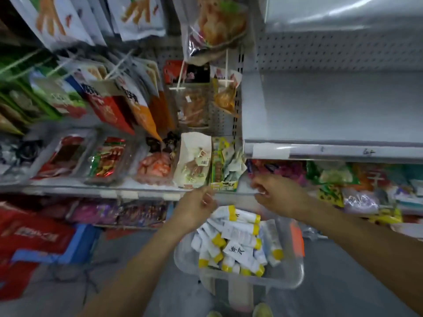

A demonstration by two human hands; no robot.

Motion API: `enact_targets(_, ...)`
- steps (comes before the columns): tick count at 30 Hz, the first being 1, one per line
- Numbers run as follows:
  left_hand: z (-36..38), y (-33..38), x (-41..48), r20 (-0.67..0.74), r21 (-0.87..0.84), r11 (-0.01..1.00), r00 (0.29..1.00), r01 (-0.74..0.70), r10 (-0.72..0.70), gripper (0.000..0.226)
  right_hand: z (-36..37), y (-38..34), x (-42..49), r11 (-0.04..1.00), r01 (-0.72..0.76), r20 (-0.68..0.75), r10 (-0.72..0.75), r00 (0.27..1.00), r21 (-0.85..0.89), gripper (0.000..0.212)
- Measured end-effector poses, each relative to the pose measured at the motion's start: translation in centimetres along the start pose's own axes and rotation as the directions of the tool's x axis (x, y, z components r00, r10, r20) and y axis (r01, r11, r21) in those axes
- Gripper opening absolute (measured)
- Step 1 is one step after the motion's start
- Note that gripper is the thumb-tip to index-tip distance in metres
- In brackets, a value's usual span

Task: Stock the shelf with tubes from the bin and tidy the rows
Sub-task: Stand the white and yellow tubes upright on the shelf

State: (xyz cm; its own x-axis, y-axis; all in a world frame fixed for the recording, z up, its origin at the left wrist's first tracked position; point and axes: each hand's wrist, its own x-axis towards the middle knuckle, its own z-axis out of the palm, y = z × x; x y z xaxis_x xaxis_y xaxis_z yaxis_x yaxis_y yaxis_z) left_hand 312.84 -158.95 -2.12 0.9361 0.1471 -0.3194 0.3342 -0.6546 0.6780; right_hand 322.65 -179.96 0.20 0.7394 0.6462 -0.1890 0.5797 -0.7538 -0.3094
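- A shop aisle: grey metal shelving with a perforated back panel (pixel 343 51) fills the frame, above a grey floor.
- White tubes (pixel 238 239) with yellow caps lie heaped, pointing every way, in a clear plastic bin (pixel 295 280) at lower centre, below the shelf edge.
- The left hand (pixel 196 207) hangs just above the bin's upper-left corner, near the shelf's front lip; its fingers are curled, but motion blur hides whether they pinch anything.
- The right hand (pixel 277 195) reaches in at centre right, over the bin's far side, with its fingers bent toward the shelf lip; its grip cannot be told either.
- A wide grey shelf board (pixel 343 110) spans the right of the frame, above bright packets (pixel 332 175) on the level below.
- Snack trays (pixel 107 161) line the shelf at centre left, under bags hanging on pegs (pixel 109 106) at upper left.
- A blue crate (pixel 77 243) sits at lower left, beside red packaging (pixel 29 236).
- A shoe tip (pixel 262 311) shows at the bottom edge.
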Motion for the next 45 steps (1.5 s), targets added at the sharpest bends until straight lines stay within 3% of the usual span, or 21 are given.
enact_targets(3, 5.6, -5.1, 1.1, 0.098, -0.106, 0.974, 0.977, 0.199, -0.189, 0.017, 7.2, 2.8, 1.2, 0.996, -0.088, 0.200, 0.079, 0.977, 0.033, 0.022)
enact_targets(5, 9.4, -7.7, 2.1, 0.168, -0.253, 0.894, 0.927, 0.370, -0.336, 0.026, 11.6, 4.5, 1.5, 0.990, -0.138, 0.314, 0.120, 0.942, 0.036, 0.019)
enact_targets(7, 13.1, -10.5, 3.1, 0.238, -0.420, 0.708, 0.822, 0.568, -0.518, 0.050, 15.5, 6.2, 1.9, 0.983, -0.177, 0.400, 0.146, 0.905, 0.043, 0.010)
enact_targets(9, 16.7, -13.8, 4.5, 0.253, -0.505, 0.540, 0.714, 0.674, -0.653, 0.063, 19.1, 7.5, 2.3, 0.971, -0.233, 0.452, 0.186, 0.872, 0.051, 0.020)
enact_targets(11, 19.3, -15.8, 5.5, 0.186, -0.493, 0.515, 0.664, 0.701, -0.724, 0.053, 22.2, 8.2, 2.7, 0.965, -0.261, 0.481, 0.219, 0.849, 0.019, 0.031)
enact_targets(15, 20.8, -14.9, 7.1, -0.013, -0.524, 0.558, 0.649, 0.644, -0.761, 0.012, 27.0, 8.3, 3.1, 0.948, -0.318, 0.472, 0.288, 0.833, -0.017, 0.039)
enact_targets(18, 21.5, -14.0, 8.8, -0.058, -0.591, 0.525, 0.617, 0.612, -0.785, 0.021, 29.8, 8.0, 2.8, 0.944, -0.329, 0.427, 0.304, 0.852, -0.016, 0.047)
enact_targets(21, 22.0, -14.4, 10.4, -0.028, -0.595, 0.483, 0.584, 0.642, -0.812, 0.038, 31.3, 7.8, 2.6, 0.945, -0.325, 0.366, 0.309, 0.878, -0.019, 0.060)
enact_targets(24, 21.7, -15.2, 11.2, 0.053, -0.571, 0.444, 0.571, 0.691, -0.820, 0.042, 31.2, 8.0, 2.3, 0.920, -0.376, 0.408, 0.305, 0.861, 0.107, 0.061)
enact_targets(27, 20.8, -14.8, 10.3, 0.171, -0.672, 0.309, 0.546, 0.673, -0.820, 0.033, 29.6, 7.6, 1.8, 0.815, -0.495, 0.488, 0.314, 0.814, 0.302, 0.034)
enact_targets(29, 19.9, -13.9, 8.6, 0.262, -0.749, 0.199, 0.559, 0.632, -0.787, 0.031, 27.3, 6.7, 1.6, 0.560, -0.637, 0.531, 0.366, 0.764, 0.530, 0.016)
enact_targets(31, 19.0, -12.9, 6.7, 0.304, -0.781, 0.169, 0.602, 0.602, -0.739, 0.034, 24.5, 5.9, 1.3, 0.196, -0.724, 0.623, 0.393, 0.676, 0.662, 0.026)
enact_targets(32, 18.4, -12.3, 5.8, 0.306, -0.791, 0.171, 0.621, 0.587, -0.722, 0.036, 23.1, 5.8, 1.1, 0.080, -0.737, 0.667, 0.369, 0.647, 0.671, 0.030)
enact_targets(34, 16.9, -10.8, 4.3, 0.295, -0.817, 0.179, 0.663, 0.548, -0.688, 0.036, 20.2, 5.4, 0.4, -0.036, -0.727, 0.701, 0.300, 0.646, 0.686, 0.035)
enact_targets(36, 15.2, -8.6, 3.2, 0.264, -0.829, 0.222, 0.710, 0.513, -0.653, 0.037, 17.5, 4.8, -0.2, -0.092, -0.693, 0.691, 0.249, 0.679, 0.715, 0.038)
enact_targets(39, 12.0, -5.1, 1.9, 0.168, -0.815, 0.364, 0.785, 0.451, -0.597, 0.030, 13.6, 3.3, -0.9, -0.102, -0.623, 0.628, 0.226, 0.745, 0.775, 0.034)
enact_targets(42, 8.9, -1.8, 0.3, 0.042, -0.786, 0.518, 0.866, 0.337, -0.499, 0.025, 9.8, 1.6, -1.8, -0.061, -0.527, 0.527, 0.209, 0.824, 0.848, 0.025)
enact_targets(45, 6.1, 1.1, -1.4, -0.031, -0.775, 0.594, 0.927, 0.213, -0.373, 0.025, 5.9, -0.1, -2.9, 0.003, -0.411, 0.402, 0.206, 0.892, 0.912, 0.019)
